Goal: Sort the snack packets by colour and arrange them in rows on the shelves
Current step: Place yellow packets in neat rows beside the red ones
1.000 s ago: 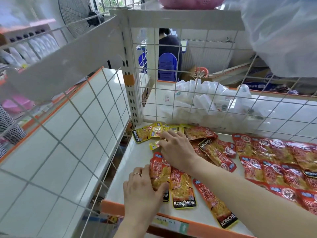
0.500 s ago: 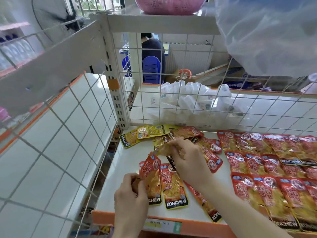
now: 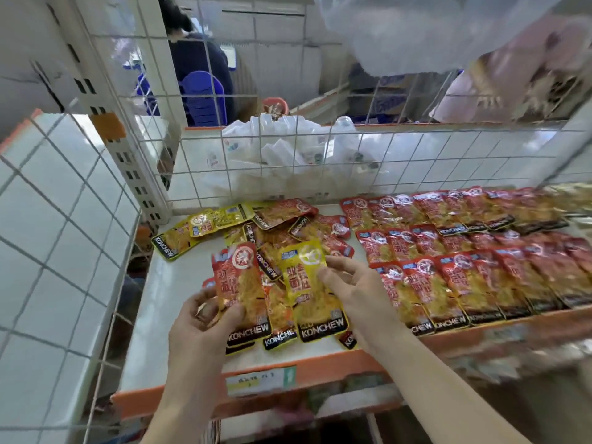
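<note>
Between the two sets of fingers, above the front edge of the shelf (image 3: 150,331) — two packets were held up, one per hand. Left hand (image 3: 205,318) gripped one red packet (image 3: 238,283), thumb across its lower front, fingers curled behind. Right hand (image 3: 355,293) pinched one yellow packet (image 3: 310,283) by its right edge, thumb on the face. Both stood side by side over a third packet (image 3: 278,318) lying flat beneath them.

Just beyond the fingertips lay a loose pile (image 3: 288,225) of mixed packets. Two yellow ones (image 3: 174,241) were countable at its far-left end; the reds overlapped too much to count.

Right of the right hand's fingers — red packets lay in three rows (image 3: 464,251), overlapping. The far end was blurred, so the total could not be counted.
</note>
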